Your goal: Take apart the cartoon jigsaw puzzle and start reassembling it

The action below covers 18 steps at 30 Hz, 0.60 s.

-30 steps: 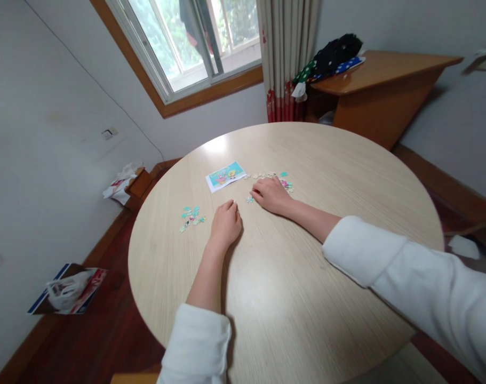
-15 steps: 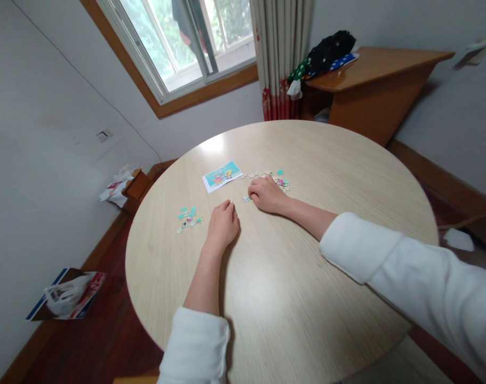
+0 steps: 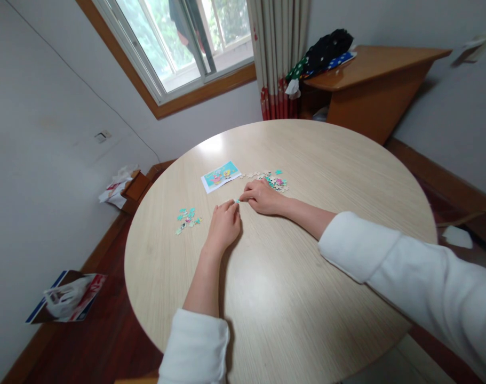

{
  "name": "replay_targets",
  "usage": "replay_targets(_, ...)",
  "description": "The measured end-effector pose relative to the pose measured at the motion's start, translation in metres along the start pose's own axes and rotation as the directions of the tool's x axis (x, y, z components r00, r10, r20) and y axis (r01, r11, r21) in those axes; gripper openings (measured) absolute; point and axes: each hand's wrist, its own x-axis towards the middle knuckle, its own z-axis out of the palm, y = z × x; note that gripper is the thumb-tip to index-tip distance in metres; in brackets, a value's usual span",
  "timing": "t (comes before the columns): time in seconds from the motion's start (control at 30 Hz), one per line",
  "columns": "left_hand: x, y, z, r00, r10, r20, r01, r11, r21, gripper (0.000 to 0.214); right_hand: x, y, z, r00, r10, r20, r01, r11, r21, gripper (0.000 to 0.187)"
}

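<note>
My left hand point(image 3: 223, 226) rests on the round wooden table point(image 3: 291, 277), fingers curled, their tips pinching a small pale puzzle piece point(image 3: 230, 202). My right hand point(image 3: 262, 196) lies just to its right, fingers bent, pressing a small teal puzzle piece point(image 3: 237, 200) toward the left hand's piece. The two hands nearly touch at the fingertips. A pile of loose puzzle pieces point(image 3: 275, 181) lies behind the right hand. A smaller cluster of teal pieces point(image 3: 188, 218) sits left of the left hand. A picture card point(image 3: 221, 175) lies beyond both hands.
A window point(image 3: 186, 42) and curtain point(image 3: 277, 53) stand behind the table. A wooden desk point(image 3: 371, 80) with dark clothes point(image 3: 325, 50) is at the back right. A plastic bag on a box point(image 3: 64, 301) lies on the floor at left.
My right hand has slid left with the teal piece, uncovering the pile behind it. Its fingertips now meet the left hand's. The left hand has barely moved.
</note>
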Motion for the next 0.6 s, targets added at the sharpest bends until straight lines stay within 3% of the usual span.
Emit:
replay_targets(0.13, 0.001, -0.001, -0.001, 0.999, -0.020, -0.027, 0.020, 1.000, -0.003, 0.033, 0.000, 0.000, 0.000, 1.000, -0.005, -0.005, 0.005, 1.000, 0.007, 0.033)
replay_targets(0.2, 0.002, -0.002, -0.004, 0.990, -0.117, -0.079, 0.117, 0.993, -0.006, 0.034, 0.000, 0.000, 0.000, 1.000, 0.010, -0.023, -0.010, 1.000, 0.010, 0.033)
replay_targets(0.3, 0.002, -0.005, -0.010, 0.937, -0.312, -0.158, 0.315, 0.949, -0.003, 0.034, 0.001, 0.001, 0.000, 0.998, 0.033, -0.045, -0.033, 0.999, 0.011, 0.032)
replay_targets(0.37, 0.002, -0.006, -0.014, 0.907, -0.382, -0.176, 0.390, 0.921, 0.011, 0.034, 0.001, 0.001, 0.001, 0.998, 0.038, -0.042, -0.038, 0.999, 0.012, 0.032)
replay_targets(0.47, 0.001, -0.007, -0.015, 0.907, -0.391, -0.157, 0.401, 0.915, 0.034, 0.034, 0.001, 0.001, 0.001, 0.999, 0.038, -0.033, -0.038, 0.999, 0.013, 0.032)
replay_targets(0.6, 0.000, -0.005, -0.008, 0.950, -0.308, -0.060, 0.311, 0.949, 0.056, 0.036, 0.001, 0.001, 0.001, 0.999, 0.031, -0.034, -0.031, 0.999, 0.009, 0.032)
